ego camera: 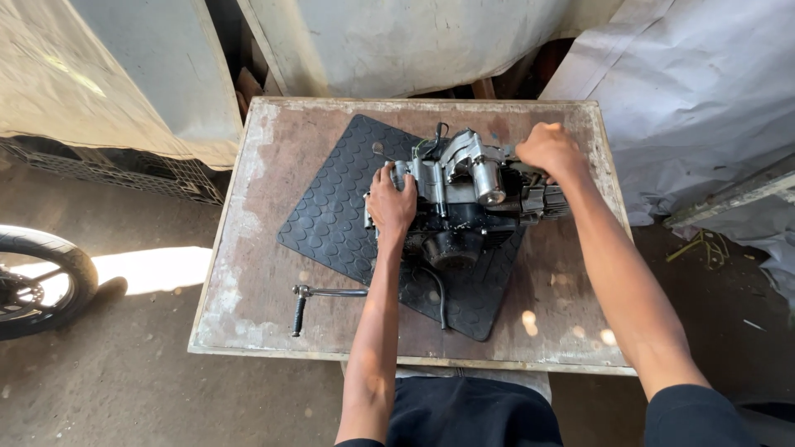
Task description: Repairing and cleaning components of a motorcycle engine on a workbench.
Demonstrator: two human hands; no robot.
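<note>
Left hand [391, 203]: grip curled tight over the left end of the small engine [464, 194], fingers wrapped on its casing. Right hand [551, 149]: grip clenched around the engine's upper right side. Engine sits at frame centre on a black textured rubber mat [331, 207], itself laid askew on the worn wooden tabletop [248, 290]. A kick-start lever [319, 296] lies lower left of the mat. Beyond: dirt floor, a wheel [37, 277] at the left edge, grey tarpaulins [704, 99] upper right.
</note>
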